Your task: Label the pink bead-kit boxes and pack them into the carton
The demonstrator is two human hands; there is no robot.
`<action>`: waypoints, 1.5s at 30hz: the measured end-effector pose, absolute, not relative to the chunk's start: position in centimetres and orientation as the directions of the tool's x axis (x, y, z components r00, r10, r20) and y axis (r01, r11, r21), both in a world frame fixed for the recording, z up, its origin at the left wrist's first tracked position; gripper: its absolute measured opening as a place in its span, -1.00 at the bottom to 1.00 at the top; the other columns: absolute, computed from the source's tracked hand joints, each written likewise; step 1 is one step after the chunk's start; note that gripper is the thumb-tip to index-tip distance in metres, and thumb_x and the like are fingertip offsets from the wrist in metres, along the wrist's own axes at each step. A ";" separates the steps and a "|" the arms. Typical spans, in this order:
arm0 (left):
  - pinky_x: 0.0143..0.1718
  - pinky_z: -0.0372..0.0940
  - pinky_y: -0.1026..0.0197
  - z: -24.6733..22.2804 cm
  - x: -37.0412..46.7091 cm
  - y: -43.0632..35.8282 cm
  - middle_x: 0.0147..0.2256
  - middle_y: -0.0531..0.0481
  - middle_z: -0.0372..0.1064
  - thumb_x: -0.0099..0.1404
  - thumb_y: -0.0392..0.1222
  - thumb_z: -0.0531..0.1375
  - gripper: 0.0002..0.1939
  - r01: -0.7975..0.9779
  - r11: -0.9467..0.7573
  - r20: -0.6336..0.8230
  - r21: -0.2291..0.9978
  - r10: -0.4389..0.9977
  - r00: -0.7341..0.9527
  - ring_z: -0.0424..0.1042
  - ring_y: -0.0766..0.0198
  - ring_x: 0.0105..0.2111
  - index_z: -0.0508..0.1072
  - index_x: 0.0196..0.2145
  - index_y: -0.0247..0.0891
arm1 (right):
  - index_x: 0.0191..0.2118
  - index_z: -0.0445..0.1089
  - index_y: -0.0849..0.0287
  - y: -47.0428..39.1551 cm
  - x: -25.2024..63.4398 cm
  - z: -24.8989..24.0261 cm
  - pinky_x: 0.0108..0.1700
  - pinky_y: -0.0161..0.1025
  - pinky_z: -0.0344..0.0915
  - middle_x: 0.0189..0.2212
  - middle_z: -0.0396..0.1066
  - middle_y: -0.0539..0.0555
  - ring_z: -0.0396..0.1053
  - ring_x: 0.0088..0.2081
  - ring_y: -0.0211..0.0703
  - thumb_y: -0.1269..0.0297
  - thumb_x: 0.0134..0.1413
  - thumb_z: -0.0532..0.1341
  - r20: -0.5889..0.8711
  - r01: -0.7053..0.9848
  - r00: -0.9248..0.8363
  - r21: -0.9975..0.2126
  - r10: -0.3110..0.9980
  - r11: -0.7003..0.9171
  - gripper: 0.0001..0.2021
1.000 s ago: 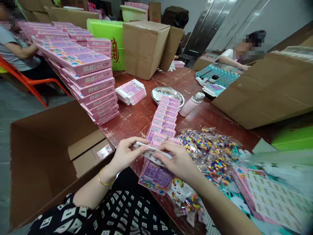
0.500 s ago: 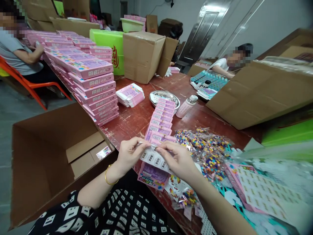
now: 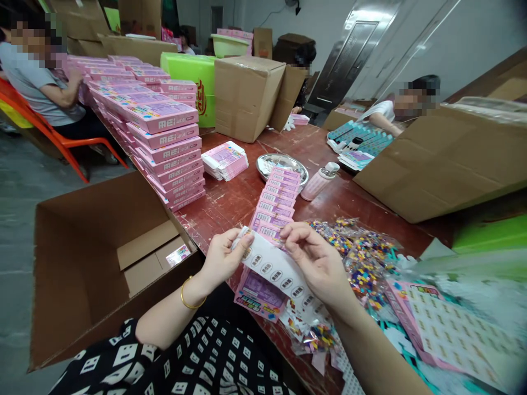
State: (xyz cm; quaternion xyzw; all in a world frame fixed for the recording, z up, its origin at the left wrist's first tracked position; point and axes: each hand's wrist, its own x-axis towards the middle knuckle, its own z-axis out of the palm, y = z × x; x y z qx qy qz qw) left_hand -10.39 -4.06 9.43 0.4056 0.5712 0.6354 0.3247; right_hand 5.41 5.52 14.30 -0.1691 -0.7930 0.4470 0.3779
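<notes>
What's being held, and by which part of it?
The left hand pinches the white sticker sheet at its left end. The right hand overlaps the sheet's far edge in view; whether it holds anything can't be told.

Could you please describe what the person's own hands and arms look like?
The left hand and right hand wear no gloves. A thin gold-coloured bangle circles the left wrist, and a short black sleeve with white squarish patches shows on that arm. The right forearm shows no sleeve or bracelet.
</notes>
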 end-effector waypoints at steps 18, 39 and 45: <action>-0.66 0.07 0.39 7.7 -14.5 -1.2 -0.68 0.13 0.22 -0.02 0.28 0.37 -0.44 -0.243 -0.182 -0.002 0.953 0.797 -0.604 0.15 0.45 -0.68 0.33 -0.61 -0.30 | -0.05 0.11 0.02 17.0 1.9 16.4 -0.16 -0.17 0.38 -0.33 0.41 -0.04 0.44 -0.25 -0.18 0.23 0.00 0.36 0.459 -0.216 -0.332 -0.887 0.824 0.408 -0.53; -0.81 0.03 0.37 5.1 -21.4 3.5 -0.72 0.16 0.27 -0.26 0.18 0.48 -0.44 -0.484 -0.072 -0.384 0.872 0.512 -0.768 0.20 0.40 -0.80 0.32 -0.56 -0.26 | -0.01 0.23 0.19 41.6 -3.4 2.7 -0.36 -0.27 0.31 -0.32 0.37 -0.02 0.29 -0.45 -0.29 0.41 -0.39 0.44 0.096 0.340 -0.549 -0.882 0.831 0.327 -0.32; -0.84 -0.14 0.36 4.9 -21.4 3.4 -0.69 0.15 0.30 -0.14 0.14 0.46 -0.51 -0.511 -0.093 -0.381 0.854 0.558 -0.738 0.09 0.47 -0.83 0.34 -0.53 -0.25 | -0.42 0.33 0.19 43.8 -3.2 3.8 -0.38 -0.25 0.26 -0.47 0.38 0.04 0.28 -0.47 -0.23 0.22 -0.07 0.34 0.084 0.434 -0.505 -0.836 0.859 0.337 -0.80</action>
